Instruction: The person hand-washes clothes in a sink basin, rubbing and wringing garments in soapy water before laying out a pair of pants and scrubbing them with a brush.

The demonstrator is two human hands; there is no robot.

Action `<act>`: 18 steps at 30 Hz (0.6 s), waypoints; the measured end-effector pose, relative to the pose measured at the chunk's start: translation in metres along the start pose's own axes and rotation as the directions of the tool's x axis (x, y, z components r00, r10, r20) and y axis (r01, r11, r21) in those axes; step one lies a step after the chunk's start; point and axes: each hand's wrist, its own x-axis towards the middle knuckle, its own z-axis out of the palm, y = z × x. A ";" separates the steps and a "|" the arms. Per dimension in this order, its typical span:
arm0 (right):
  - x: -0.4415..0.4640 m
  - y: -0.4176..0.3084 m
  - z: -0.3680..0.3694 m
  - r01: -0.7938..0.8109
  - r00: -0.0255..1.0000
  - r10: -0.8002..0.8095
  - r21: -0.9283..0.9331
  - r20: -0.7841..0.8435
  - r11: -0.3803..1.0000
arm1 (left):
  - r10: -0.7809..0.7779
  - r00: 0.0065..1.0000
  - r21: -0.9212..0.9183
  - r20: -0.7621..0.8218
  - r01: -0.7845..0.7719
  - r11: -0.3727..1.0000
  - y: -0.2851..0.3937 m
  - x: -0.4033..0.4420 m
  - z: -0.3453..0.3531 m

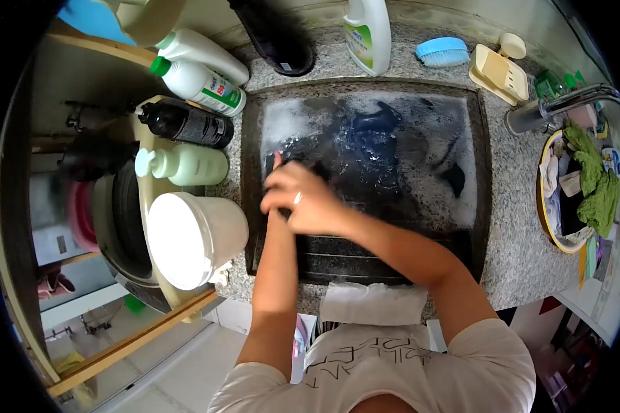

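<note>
A dark sink point(483, 158) holds foamy water with dark cloth point(375, 127) soaking in it. Over its left side my right hand point(306, 199) crosses my left wrist, fingers curled in; what they grip is hidden. A small pale spot, perhaps foam, shows on that hand. My left hand point(277, 160) reaches into the sink beneath it, mostly covered, with only a fingertip showing past my right hand. Dark material lies close under both hands, partly submerged.
Left of the sink stand a white bucket point(207, 237), a pale green pump bottle point(193, 165), a black bottle point(193, 125) and a green-capped bottle point(210, 89). Behind are a spray bottle point(370, 41) and blue brush point(442, 51). A faucet point(530, 117) and clothes basket point(545, 199) stand right.
</note>
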 end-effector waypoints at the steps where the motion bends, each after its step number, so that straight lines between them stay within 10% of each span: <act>1: 0.001 -0.019 0.001 0.056 0.993 -0.055 -0.010 0.107 0.998 | -0.135 0.958 0.015 -0.252 0.144 0.990 0.004 0.008 0.016; 3: -0.005 -0.028 0.013 0.177 0.971 -0.170 -0.026 0.165 0.984 | -0.329 0.649 -0.051 -0.686 0.408 0.911 0.013 0.020 0.043; 8: -0.008 0.031 0.021 0.065 0.993 -0.082 -0.187 -0.083 0.980 | -0.046 0.925 0.355 -0.378 0.191 0.915 0.002 0.007 0.027; 13: -0.003 0.093 -0.012 -0.395 0.910 0.343 -0.236 -0.233 0.888 | 0.144 0.578 0.437 -0.803 0.408 0.802 0.000 0.007 0.074; 18: -0.037 0.111 -0.028 -0.322 0.943 0.320 -0.506 -0.095 0.800 | 0.282 0.546 0.600 -0.789 0.585 0.546 0.023 0.005 0.095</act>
